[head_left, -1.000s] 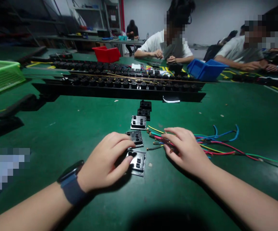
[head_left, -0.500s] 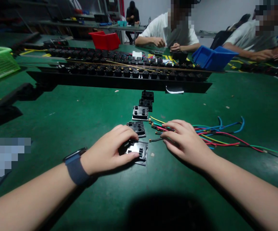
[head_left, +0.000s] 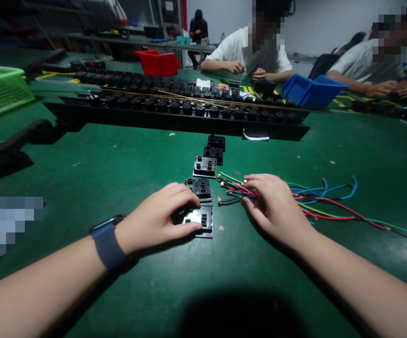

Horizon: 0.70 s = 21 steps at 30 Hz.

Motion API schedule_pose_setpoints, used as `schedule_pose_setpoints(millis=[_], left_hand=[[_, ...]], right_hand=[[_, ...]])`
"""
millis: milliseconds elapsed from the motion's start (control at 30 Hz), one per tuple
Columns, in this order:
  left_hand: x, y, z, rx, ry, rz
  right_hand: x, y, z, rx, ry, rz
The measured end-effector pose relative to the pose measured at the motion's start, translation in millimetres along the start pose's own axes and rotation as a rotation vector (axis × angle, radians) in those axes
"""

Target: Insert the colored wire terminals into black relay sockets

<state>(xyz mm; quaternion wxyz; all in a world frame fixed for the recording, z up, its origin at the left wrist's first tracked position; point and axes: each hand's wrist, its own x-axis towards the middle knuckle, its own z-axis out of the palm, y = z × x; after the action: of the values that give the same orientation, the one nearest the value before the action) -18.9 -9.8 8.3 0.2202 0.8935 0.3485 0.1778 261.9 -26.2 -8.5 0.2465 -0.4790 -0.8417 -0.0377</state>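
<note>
My left hand (head_left: 163, 217), with a dark watch on its wrist, has its thumb and fingers round the nearest black plastic module (head_left: 207, 220). The module lies flat on the green table, its left part hidden under the hand. Just beyond the fingers lies a second black module (head_left: 198, 188). My right hand (head_left: 271, 201) is closed over a bundle of coloured wires (head_left: 316, 197), the thumb on the near side. Their metal terminals (head_left: 221, 184) stick out to the left, towards the modules. The palm hides the middle of the bundle.
Three more modules (head_left: 205, 165) run away in a row. Behind them stands a long black panel (head_left: 182, 123) carrying several round black parts. A red bin (head_left: 158, 63), a blue bin (head_left: 312, 91) and a green basket (head_left: 4, 91) stand around it. People sit across the table.
My right hand's fingers have drawn in round the wires, and the hand has shifted slightly right. My left hand stays at the nearest module, which now sits a little straighter. The view has tilted slightly.
</note>
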Motion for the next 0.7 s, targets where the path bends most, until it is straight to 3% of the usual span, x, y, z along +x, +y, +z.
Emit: schedule_pose_setpoints(millis=[133,300,700], left_hand=[[-1,0,0.2,0.002,-0.004,0.004],[0,-1,-0.1,0.008,-0.007,0.002],[0,0,-1.1,0.014,0.0,0.022]], right_hand=[[2,3,4,-0.09,-0.067,0.113],[3,7,6,-0.146,-0.162,0.104],[2,5,-6,-0.145,-0.017,0.175]])
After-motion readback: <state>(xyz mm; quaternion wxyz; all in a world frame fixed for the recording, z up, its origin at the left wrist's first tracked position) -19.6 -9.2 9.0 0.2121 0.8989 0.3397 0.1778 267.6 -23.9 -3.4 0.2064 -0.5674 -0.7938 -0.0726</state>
